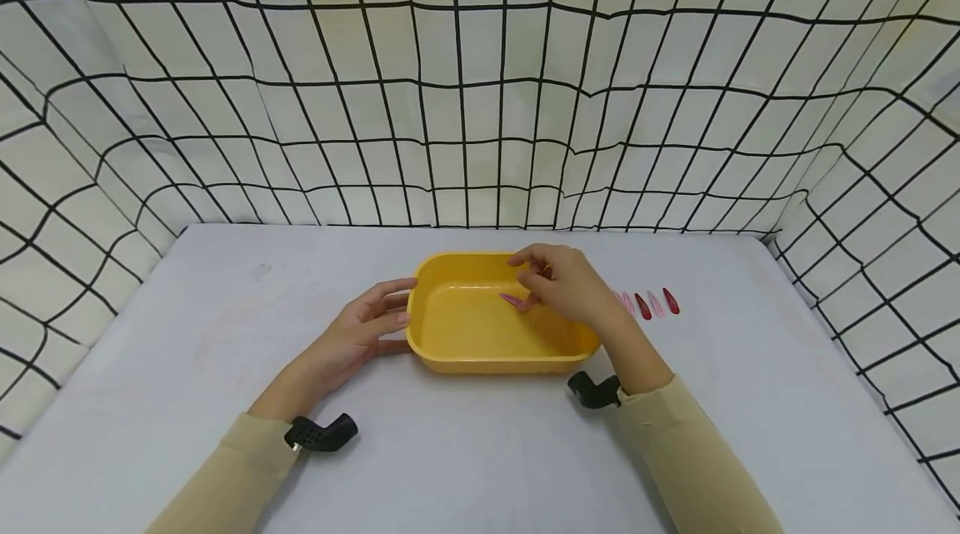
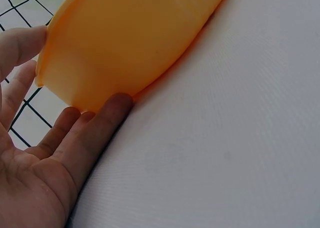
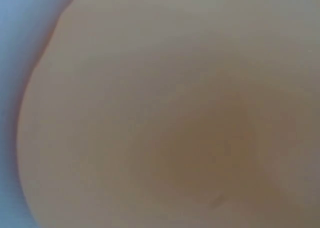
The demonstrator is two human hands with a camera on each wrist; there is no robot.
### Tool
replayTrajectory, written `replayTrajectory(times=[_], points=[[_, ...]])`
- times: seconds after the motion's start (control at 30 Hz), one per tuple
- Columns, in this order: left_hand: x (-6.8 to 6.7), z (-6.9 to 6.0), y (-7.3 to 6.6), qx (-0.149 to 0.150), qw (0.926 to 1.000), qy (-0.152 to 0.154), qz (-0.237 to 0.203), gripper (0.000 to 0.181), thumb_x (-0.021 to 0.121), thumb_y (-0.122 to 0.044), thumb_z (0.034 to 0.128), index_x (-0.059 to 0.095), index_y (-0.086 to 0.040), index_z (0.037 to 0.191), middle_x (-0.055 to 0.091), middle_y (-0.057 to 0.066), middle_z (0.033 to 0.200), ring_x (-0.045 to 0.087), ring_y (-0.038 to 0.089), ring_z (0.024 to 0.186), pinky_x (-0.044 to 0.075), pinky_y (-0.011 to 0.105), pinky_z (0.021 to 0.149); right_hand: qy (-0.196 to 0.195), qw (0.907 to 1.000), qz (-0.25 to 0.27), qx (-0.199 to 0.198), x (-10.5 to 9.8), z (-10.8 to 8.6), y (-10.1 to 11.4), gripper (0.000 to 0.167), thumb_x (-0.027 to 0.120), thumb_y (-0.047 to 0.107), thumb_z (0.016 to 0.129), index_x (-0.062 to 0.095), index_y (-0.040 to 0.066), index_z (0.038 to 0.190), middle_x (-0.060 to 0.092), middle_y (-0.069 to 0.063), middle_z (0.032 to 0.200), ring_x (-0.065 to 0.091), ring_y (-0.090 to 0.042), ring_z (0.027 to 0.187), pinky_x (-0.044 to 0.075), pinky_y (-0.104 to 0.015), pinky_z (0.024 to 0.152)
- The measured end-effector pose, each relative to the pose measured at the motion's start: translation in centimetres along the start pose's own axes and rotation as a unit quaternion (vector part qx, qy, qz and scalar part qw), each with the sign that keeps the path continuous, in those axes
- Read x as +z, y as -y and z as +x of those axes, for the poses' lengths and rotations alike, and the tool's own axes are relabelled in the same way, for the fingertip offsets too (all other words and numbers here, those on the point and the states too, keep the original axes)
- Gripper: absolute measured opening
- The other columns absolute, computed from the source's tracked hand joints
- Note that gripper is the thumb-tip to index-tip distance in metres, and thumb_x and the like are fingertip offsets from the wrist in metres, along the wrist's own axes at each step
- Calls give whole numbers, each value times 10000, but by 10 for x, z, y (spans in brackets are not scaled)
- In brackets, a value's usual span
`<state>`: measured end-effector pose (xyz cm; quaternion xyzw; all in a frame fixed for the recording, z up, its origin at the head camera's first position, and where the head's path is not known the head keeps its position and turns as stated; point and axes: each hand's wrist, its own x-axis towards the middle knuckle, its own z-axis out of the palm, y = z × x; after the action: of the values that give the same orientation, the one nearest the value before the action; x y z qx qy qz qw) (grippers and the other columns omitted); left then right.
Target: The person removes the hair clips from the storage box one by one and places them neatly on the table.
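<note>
Along the left edge of the white desk (image 1: 135,401), a black mesh (image 1: 150,0) rises, continues across the back and returns down the right side, enclosing the work area on these three sides. Next, a beige sleeve (image 1: 232,476) leads to a black wrist unit (image 1: 321,433) and the left hand (image 1: 360,330); its extended fingers rest against the left end of the yellow tray (image 1: 465,366), at rim and side wall. The tray sits at center between the two hands, which are apart from each other. Within the tray outline, right of its middle, a pink hair clip (image 1: 514,301) is positioned at the right hand (image 1: 566,280). The fingers of this hand are bent above the tray; whether they pinch the clip cannot be determined, as the right wrist view is blurred. A second wrist unit (image 1: 592,391) and right sleeve (image 1: 697,459) follow. Just beyond the tray's right end, a row of pink and red clips (image 1: 642,306) lies on the desk, its left end partly covered by the right forearm.
</note>
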<state>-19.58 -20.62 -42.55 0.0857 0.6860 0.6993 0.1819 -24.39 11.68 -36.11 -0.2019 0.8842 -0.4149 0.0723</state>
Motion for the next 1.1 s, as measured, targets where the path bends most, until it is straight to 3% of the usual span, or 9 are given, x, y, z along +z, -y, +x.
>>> replayTrajectory(times=[0.1,0.27,0.53,0.77,1.1], points=[[0,-1,0,13,10000,-9,8,527,591,-181,1012,401,-193,1503,373,136,1546,531,324,1295,554,455,959,115,9999,-17,74,0,1,0,307,561,151,1022,645,70,1306,664,-161,944,697,-311,754,549,-275,672],[-1,-1,1,37,10000,12,-4,527,587,-186,1014,398,-191,1506,373,135,1545,535,320,1290,554,458,959,223,9996,-113,127,1,1,0,294,525,136,1039,662,41,1281,667,-168,1062,657,-347,795,505,-274,659],[0,-2,0,79,9999,87,-41,530,585,-178,1014,391,-170,1508,366,141,1551,528,328,1295,552,462,964,-18,9997,-136,-225,1,1,-3,249,505,94,1039,674,64,1220,640,-108,1182,664,-248,882,578,-298,749],[1,-2,-1,92,9999,89,-37,527,581,-170,1015,392,-170,1508,366,145,1550,527,329,1295,552,464,962,-344,9986,-319,-259,-1,1,-3,219,605,114,993,716,110,1181,724,-30,1114,628,-193,935,558,-341,826],[0,-3,-1,79,9999,58,-55,532,593,-182,1010,398,-178,1505,369,141,1546,532,323,1287,553,465,959,-293,9987,-353,-201,-2,2,-2,214,640,121,972,736,122,1164,723,18,1090,633,-187,908,569,-324,829]])
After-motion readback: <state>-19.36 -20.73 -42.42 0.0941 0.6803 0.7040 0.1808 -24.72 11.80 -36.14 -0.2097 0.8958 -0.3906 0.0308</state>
